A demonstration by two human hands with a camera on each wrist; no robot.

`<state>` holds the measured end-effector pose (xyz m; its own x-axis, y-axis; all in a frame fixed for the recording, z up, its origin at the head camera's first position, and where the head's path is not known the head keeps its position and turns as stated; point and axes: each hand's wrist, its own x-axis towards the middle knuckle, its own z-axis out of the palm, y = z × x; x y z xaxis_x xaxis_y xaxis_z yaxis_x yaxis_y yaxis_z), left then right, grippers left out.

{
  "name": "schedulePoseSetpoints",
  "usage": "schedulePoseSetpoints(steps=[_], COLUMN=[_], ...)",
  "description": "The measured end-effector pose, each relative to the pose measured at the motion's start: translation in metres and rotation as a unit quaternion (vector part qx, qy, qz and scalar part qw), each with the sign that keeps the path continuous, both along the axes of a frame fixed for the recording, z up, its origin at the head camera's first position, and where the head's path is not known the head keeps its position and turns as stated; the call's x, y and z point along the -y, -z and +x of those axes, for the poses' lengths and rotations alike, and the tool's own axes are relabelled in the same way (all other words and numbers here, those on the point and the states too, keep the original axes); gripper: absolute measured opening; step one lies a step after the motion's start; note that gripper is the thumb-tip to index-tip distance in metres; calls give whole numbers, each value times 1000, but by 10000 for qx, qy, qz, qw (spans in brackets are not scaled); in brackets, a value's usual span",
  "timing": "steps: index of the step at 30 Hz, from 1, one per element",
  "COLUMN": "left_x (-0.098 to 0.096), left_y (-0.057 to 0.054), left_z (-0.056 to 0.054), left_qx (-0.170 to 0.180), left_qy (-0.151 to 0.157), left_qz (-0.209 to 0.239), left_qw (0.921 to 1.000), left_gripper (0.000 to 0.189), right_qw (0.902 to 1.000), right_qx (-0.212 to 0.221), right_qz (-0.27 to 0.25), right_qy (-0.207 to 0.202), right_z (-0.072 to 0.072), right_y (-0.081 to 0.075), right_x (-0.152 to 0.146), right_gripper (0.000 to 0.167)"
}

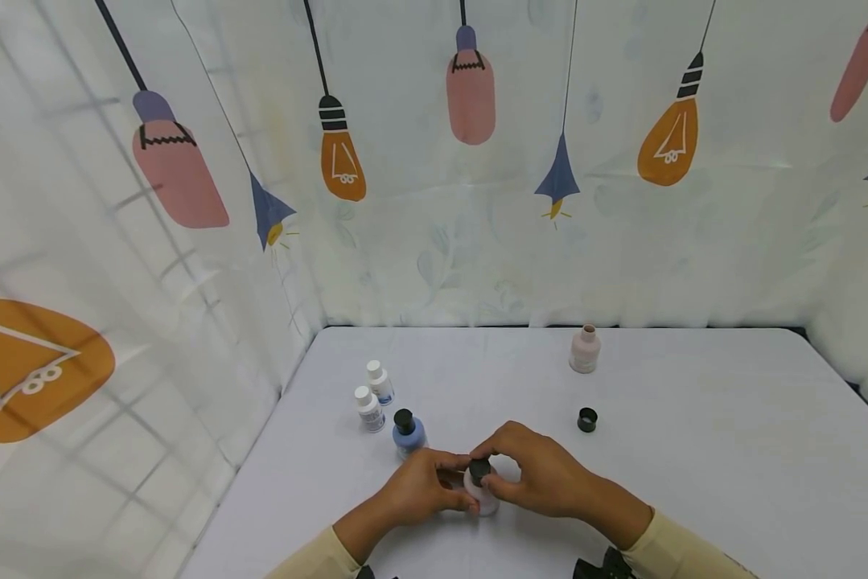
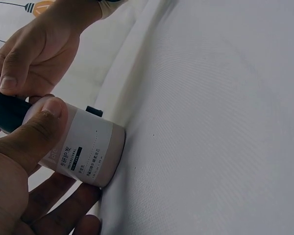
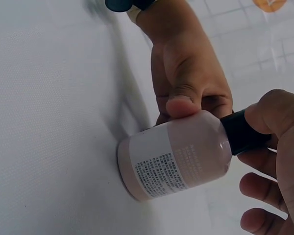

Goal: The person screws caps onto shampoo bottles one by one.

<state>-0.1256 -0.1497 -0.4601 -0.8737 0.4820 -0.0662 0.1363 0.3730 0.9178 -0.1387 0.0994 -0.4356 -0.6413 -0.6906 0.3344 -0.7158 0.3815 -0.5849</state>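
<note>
A pale pink bottle (image 3: 201, 142) with printed labels stands upright on the white table at its near side. My left hand (image 1: 426, 486) grips the bottle's body between thumb and fingers, the thumb lying across its shoulder in the left wrist view. Above it, my right hand (image 1: 542, 474) pinches the black cap (image 3: 242, 131) on the bottle's neck between thumb and fingers. Just beyond the left hand stands a blue bottle (image 1: 409, 434) with a black cap.
Two small white bottles, one in front (image 1: 369, 410) and one behind (image 1: 380, 383), stand at the left. An uncapped pink bottle (image 1: 585, 351) is near the table's back edge. A loose black cap (image 1: 587, 420) lies right of centre. Patterned curtains (image 1: 434, 241) surround the table (image 1: 694, 450).
</note>
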Motion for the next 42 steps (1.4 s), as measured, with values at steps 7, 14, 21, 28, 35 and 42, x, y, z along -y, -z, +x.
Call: schedulePoseSetpoints(steps=[7,14,21,28,35,42], left_x=[0,-4,-9,-15,-25,-33], left_y=[0,-1,-3,-6,-11,-13], left_z=[1,1,-4,-10,-16,-23], left_qx=[-147,-735,-832,-878,-891,-1114], left_qy=[-11,103,-280,-513,-893,-1193], left_qz=[-60,-505,-606,-556,-704,-859], left_qw=[9999,9960,9943,9933,9895,9828], left_gripper=[61,56,57,56,58,61], right_qw=[9998,9984,9954,9935,9914,9906], right_qx=[-75,-287,-479,-197,-185,-245], right_qz=[79,180,81,160,95,-35], right_qy=[163,452,823,1106,1296,1344], right_z=[1,2,1,2,3,0], right_y=[0,0,-1,-1,-1,3], right_x=[0,-4,-9,-14,-23,-30], right_gripper=[27,40,54,50,48,46])
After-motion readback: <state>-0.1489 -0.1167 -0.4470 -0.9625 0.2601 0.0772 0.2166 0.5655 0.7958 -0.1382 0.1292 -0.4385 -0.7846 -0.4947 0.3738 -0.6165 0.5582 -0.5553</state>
